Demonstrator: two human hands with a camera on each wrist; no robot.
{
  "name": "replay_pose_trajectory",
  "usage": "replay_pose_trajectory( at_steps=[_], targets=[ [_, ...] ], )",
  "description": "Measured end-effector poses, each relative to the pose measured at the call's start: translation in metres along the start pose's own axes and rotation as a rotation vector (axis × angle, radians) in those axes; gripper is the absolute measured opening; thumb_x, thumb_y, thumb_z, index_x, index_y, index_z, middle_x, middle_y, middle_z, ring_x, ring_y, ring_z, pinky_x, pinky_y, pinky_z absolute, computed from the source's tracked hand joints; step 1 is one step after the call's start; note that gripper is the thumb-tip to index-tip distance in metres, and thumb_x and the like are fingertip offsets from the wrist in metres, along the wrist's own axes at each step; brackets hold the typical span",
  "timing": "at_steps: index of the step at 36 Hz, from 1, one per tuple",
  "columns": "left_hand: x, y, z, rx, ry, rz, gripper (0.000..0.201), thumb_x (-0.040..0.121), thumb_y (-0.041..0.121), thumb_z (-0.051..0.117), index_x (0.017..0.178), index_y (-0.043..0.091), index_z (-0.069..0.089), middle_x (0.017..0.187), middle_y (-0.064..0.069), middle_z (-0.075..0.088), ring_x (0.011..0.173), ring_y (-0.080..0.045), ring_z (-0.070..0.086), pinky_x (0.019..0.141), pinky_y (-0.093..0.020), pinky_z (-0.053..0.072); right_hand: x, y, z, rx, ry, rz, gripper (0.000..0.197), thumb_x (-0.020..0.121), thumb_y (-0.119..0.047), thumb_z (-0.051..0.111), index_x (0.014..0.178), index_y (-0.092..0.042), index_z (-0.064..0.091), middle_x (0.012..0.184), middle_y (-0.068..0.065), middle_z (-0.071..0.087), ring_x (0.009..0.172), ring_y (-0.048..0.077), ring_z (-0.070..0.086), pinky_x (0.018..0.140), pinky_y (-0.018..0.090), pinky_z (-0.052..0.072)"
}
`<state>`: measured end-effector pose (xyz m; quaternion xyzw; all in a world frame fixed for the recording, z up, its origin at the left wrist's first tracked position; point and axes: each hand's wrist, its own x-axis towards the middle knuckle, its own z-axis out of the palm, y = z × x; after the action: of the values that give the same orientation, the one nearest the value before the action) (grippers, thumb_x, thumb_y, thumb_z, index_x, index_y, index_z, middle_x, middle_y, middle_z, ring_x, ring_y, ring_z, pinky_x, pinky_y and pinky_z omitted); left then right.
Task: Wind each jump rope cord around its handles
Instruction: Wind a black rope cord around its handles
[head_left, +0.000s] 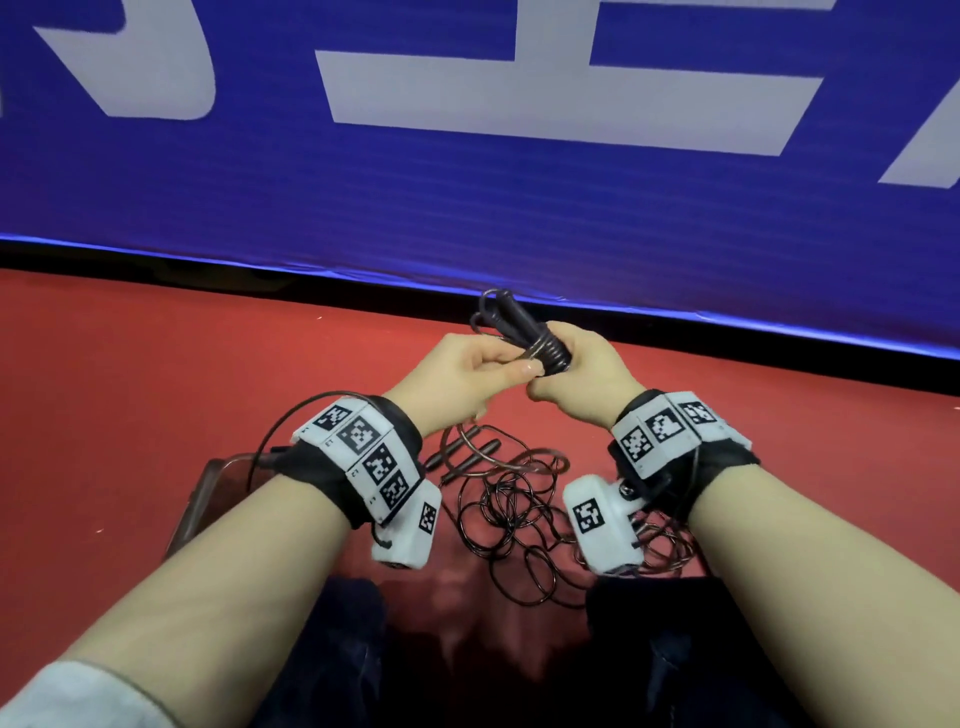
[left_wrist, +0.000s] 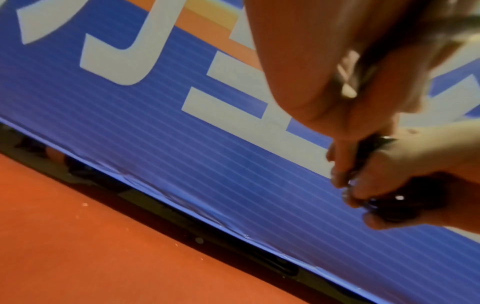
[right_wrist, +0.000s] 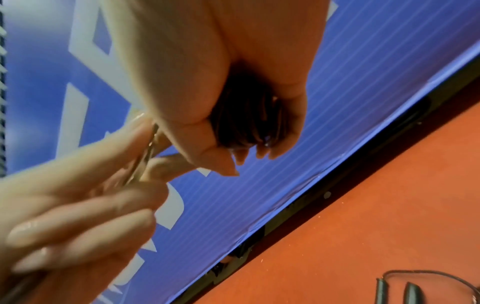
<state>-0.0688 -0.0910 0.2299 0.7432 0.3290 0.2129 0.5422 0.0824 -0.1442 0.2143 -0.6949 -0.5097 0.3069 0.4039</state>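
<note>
A dark jump rope bundle (head_left: 537, 343), cord coiled tightly round its two handles, is held up above the red floor. My right hand (head_left: 579, 371) grips the wound bundle (right_wrist: 249, 123) in its curled fingers. My left hand (head_left: 483, 371) pinches the loose cord end (right_wrist: 141, 164) between thumb and fingers, right beside the coils (left_wrist: 384, 197). The handle tips stick out past the hands toward the blue wall. A second jump rope (head_left: 519, 509) lies unwound on the floor below my wrists, its two dark handles (head_left: 467, 454) side by side.
A blue banner wall (head_left: 467, 208) with large white characters stands close ahead, meeting the red floor (head_left: 156, 364) along a dark gap. A brownish flat object (head_left: 208, 499) lies under my left forearm. My dark trouser legs fill the bottom of the head view.
</note>
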Motion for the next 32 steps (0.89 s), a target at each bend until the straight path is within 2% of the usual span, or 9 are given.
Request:
replay_pose_trajectory(
  at_steps=[3,5,11,14,17,20,23,27,32],
  targets=[
    [-0.001,-0.001,-0.01,0.078,-0.013,-0.025,0.031,0.09,0.034,0.064,0.079,0.006,0.072,0.044,0.008,0.052,0.038,-0.007,0.042,0.047,-0.019,0.04,0.002,0.005,-0.014,0.115,0.035,0.027,0.034,0.065,0.012,0.07,0.077,-0.018,0.059,0.066,0.002,0.058,0.055,0.012,0.05,0.058,0.026,0.044],
    [0.0,-0.003,-0.015,0.084,-0.002,-0.028,0.038,0.092,0.036,0.061,0.071,0.005,0.066,0.047,0.008,0.059,0.038,-0.006,0.044,0.045,-0.018,0.039,0.001,0.007,-0.021,0.152,0.026,0.041,0.034,0.061,0.015,0.068,0.076,-0.014,0.06,0.07,0.008,0.059,0.059,0.018,0.052,0.059,0.03,0.044],
    [0.007,-0.015,-0.019,0.154,-0.06,-0.015,0.029,0.092,0.036,0.06,0.071,0.015,0.059,0.048,0.008,0.047,0.042,-0.01,0.039,0.049,-0.021,0.038,-0.012,-0.007,-0.024,0.29,-0.154,0.045,0.028,0.042,0.006,0.056,0.067,-0.006,0.058,0.067,0.017,0.054,0.049,0.017,0.049,0.044,0.019,0.04],
    [0.011,-0.019,-0.023,0.227,-0.066,0.021,0.021,0.09,0.032,0.063,0.077,0.015,0.065,0.062,-0.006,0.055,0.058,-0.014,0.046,0.06,-0.029,0.04,-0.012,-0.009,-0.027,0.246,-0.278,0.033,0.028,0.043,0.008,0.057,0.067,-0.006,0.059,0.065,0.015,0.056,0.053,0.02,0.05,0.047,0.022,0.042],
    [0.013,-0.022,-0.034,0.303,-0.116,0.047,0.012,0.085,0.022,0.07,0.085,0.01,0.069,0.081,-0.008,0.068,0.075,-0.008,0.056,0.075,-0.029,0.045,-0.015,-0.013,-0.03,0.125,-0.456,0.039,0.028,0.045,0.008,0.06,0.068,-0.007,0.059,0.063,0.007,0.06,0.055,0.017,0.054,0.049,0.023,0.044],
    [0.015,-0.025,-0.043,0.447,-0.229,0.056,0.018,0.083,0.007,0.07,0.074,0.02,0.063,0.072,0.011,0.059,0.066,0.003,0.053,0.071,-0.023,0.04,-0.019,-0.018,-0.027,-0.065,-0.596,0.051,0.028,0.047,0.007,0.063,0.072,-0.005,0.06,0.061,0.003,0.058,0.054,0.014,0.053,0.052,0.025,0.045],
    [0.014,-0.028,-0.042,0.593,-0.332,0.09,0.019,0.08,0.011,0.073,0.068,0.02,0.061,0.074,0.01,0.055,0.07,-0.005,0.05,0.07,-0.025,0.04,-0.024,-0.023,-0.015,-0.356,-0.685,0.067,0.029,0.057,0.012,0.067,0.072,-0.012,0.062,0.059,-0.001,0.056,0.054,0.014,0.052,0.055,0.026,0.043],
    [0.012,-0.021,-0.03,0.82,-0.415,0.078,0.035,0.075,0.043,0.075,0.075,0.011,0.06,0.079,0.007,0.054,0.074,-0.017,0.054,0.068,-0.034,0.044,-0.031,-0.031,0.003,-0.756,-0.691,0.055,0.02,0.068,-0.002,0.063,0.068,-0.021,0.058,0.06,-0.003,0.055,0.054,0.014,0.052,0.05,0.021,0.041],
    [0.009,-0.013,-0.016,1.043,-0.39,0.151,0.026,0.094,0.039,0.055,0.09,0.013,0.058,0.094,0.005,0.051,0.089,-0.021,0.055,0.073,-0.033,0.042,-0.029,-0.025,0.013,-0.981,-0.515,0.1,0.008,0.08,-0.021,0.056,0.081,-0.018,0.063,0.066,-0.002,0.055,0.057,0.015,0.051,0.056,0.023,0.042]
  ],
)
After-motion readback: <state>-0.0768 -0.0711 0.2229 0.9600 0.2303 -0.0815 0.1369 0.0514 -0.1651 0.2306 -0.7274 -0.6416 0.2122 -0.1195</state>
